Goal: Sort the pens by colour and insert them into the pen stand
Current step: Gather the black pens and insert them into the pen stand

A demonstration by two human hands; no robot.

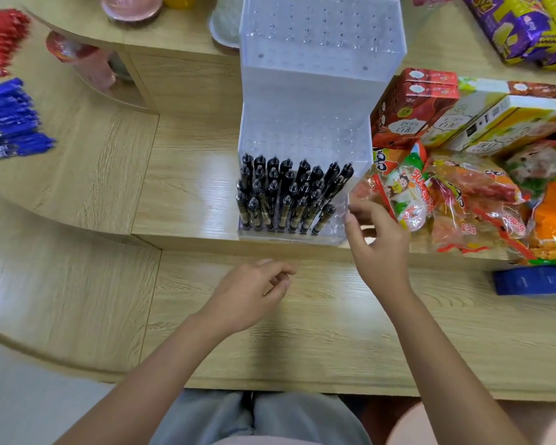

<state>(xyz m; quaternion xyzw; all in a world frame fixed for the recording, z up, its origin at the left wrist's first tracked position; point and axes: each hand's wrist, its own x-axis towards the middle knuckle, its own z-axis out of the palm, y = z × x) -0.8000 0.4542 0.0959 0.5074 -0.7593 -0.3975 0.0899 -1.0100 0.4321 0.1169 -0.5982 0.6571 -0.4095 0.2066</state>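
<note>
A clear stepped acrylic pen stand (305, 101) stands on the wooden counter. Its lowest tier is packed with several black pens (289, 197) standing upright; the two higher tiers show only bare holes. Far to the left lie a heap of blue pens (10, 123) and, behind it, a heap of red pens (0, 40). My right hand (377, 242) touches the stand's front right corner with thumb and fingertips and holds no pen. My left hand (251, 293) hovers over the counter in front of the stand, fingers loosely curled, holding nothing.
Snack bags (456, 200) and juice cartons (437, 110) crowd the counter right of the stand. Purple packets (527, 27) lie at the back right, a blue box (533, 279) at the right edge. Pink-lidded containers (132, 8) sit on the raised shelf behind.
</note>
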